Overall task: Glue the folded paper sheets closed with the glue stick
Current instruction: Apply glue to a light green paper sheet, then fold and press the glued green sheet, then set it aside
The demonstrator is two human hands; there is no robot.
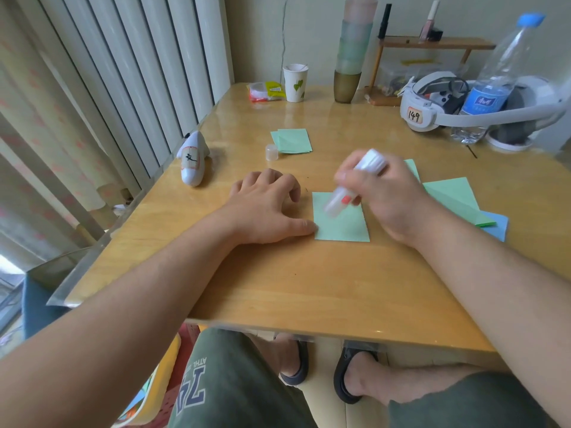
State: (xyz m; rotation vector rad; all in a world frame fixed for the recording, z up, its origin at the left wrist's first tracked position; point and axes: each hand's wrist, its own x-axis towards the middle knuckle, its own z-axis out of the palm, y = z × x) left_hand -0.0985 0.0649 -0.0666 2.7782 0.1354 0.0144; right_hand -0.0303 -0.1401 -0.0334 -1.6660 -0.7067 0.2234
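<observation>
Gripping glue stick, right hand over green sheet.

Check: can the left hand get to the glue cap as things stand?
Probably yes. The left hand only steadies the green sheet with its thumb, and the cap stands just beyond its fingers across bare table.

The glue stick in my right hand is smeared with motion blur, so I cannot tell whether its tip touches the green sheet. My right hand hides part of the papers beyond it.
</observation>
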